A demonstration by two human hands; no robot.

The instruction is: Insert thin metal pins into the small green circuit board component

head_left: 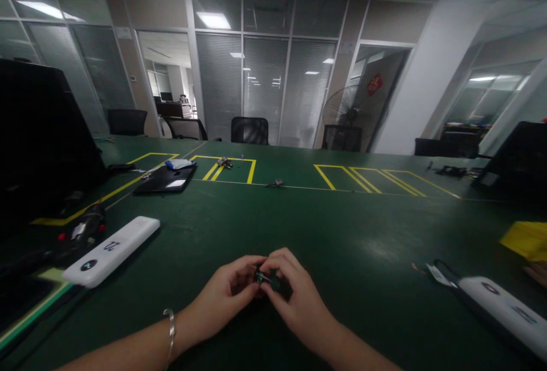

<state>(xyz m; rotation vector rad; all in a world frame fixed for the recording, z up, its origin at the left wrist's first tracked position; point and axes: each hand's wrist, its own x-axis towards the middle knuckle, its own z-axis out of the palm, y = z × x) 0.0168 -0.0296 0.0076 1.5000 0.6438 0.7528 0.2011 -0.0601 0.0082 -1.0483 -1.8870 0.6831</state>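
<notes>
- Left bare hand (225, 297), bracelet on its wrist, pinches a small dark green object (265, 277).
- Right bare hand (294, 285) pinches it too.

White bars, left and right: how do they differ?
The left bar is wholly in view, its 22 readable; the right bar runs out of frame, its marking blurred. Round marks: near end on the left bar, far end on the right bar. Both are white.

A tablet (154, 181) lies on the table (265, 217) behind the left device (123, 244) — a packet (179, 163) on the tablet.
</notes>
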